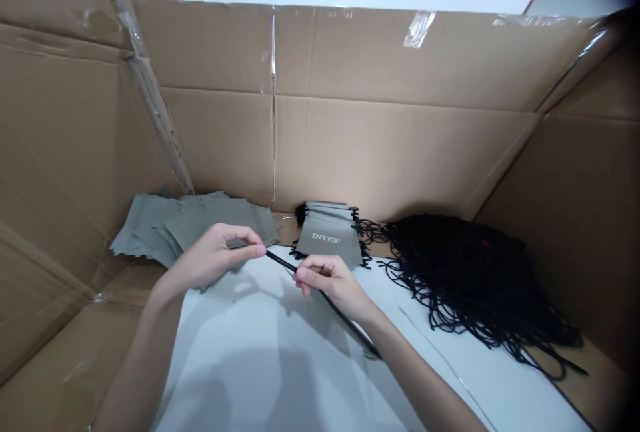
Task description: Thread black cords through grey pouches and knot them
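Note:
A black cord (281, 261) stretches between my two hands above the white work surface. My left hand (225, 253) pinches one end of it between thumb and fingertips. Farther along, my right hand (325, 279) grips the same cord, and the rest trails down to the right under my right forearm. Just behind my right hand lies a stack of grey pouches (325, 229) printed INTEX, with black cord ends at their sides. Beyond my left hand is a pile of grey pieces (205, 215).
A big heap of black cords (460, 272) lies at the right. A thin wire (457, 379) rests on the white surface (260, 365) near my right forearm. Tall cardboard walls (220, 132) stand at the back and both sides.

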### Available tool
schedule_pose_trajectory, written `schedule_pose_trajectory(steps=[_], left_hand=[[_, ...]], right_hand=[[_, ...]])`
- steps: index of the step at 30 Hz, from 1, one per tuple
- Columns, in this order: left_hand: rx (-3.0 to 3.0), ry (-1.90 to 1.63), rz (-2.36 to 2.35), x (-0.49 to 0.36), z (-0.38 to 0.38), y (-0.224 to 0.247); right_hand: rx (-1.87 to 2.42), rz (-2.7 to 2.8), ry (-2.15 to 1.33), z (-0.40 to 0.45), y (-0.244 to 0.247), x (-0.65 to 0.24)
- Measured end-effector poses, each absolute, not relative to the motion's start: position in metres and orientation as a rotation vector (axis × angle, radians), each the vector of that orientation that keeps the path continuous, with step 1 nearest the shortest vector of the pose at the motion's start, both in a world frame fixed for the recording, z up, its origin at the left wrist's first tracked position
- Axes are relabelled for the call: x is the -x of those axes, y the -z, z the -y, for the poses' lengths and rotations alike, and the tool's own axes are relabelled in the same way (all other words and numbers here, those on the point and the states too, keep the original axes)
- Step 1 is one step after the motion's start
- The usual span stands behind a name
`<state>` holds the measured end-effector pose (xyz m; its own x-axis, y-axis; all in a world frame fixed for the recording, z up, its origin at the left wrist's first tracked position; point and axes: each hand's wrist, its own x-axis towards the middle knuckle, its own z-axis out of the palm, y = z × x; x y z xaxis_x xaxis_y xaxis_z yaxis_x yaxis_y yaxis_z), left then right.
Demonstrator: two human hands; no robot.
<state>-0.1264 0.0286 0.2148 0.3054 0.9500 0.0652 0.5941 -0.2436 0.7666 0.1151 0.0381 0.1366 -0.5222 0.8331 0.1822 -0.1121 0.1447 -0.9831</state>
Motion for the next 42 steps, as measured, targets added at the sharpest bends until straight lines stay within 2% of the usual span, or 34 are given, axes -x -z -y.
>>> schedule_pose_trajectory(steps=[3,8,15,19,24,27,33,38,42], left_hand=[[-2.037,-0.685,-1.396,0.127,-0.029,-0.211],[-2.506,-0.91,-1.244,0.112,-0.028,-0.199],[-2.713,-0.777,-1.073,0.083,-0.017,-0.185],[-2.507,-0.78,-1.098,0.083,-0.02,-0.185],[-1.891,-0.825,-0.952,0.082,-0.033,-0.183],[-1.388,-0.868,-0.816,0.071,-0.033,-0.173],[-0.741,-0.946,-0.677,0.049,-0.015,-0.156],[-0.601,-0.984,-0.712,0.047,-0.004,-0.156],[-0.585,-0.978,-0.716,0.049,0.002,-0.16]], right_hand=[[0.776,1.719,-1.432,-0.038,-0.144,-0.12],[0.815,1.826,-1.338,-0.036,-0.155,-0.126],[0.817,1.925,-1.193,-0.035,-0.162,-0.13],[0.823,2.034,-0.86,-0.035,-0.157,-0.132],[0.636,2.047,-0.02,-0.036,-0.143,-0.133],[0.545,1.984,0.324,-0.036,-0.136,-0.131],[0.526,1.908,0.43,-0.037,-0.126,-0.123],[0.518,1.81,0.468,-0.034,-0.121,-0.111],[0.521,1.775,0.367,-0.033,-0.117,-0.105]])
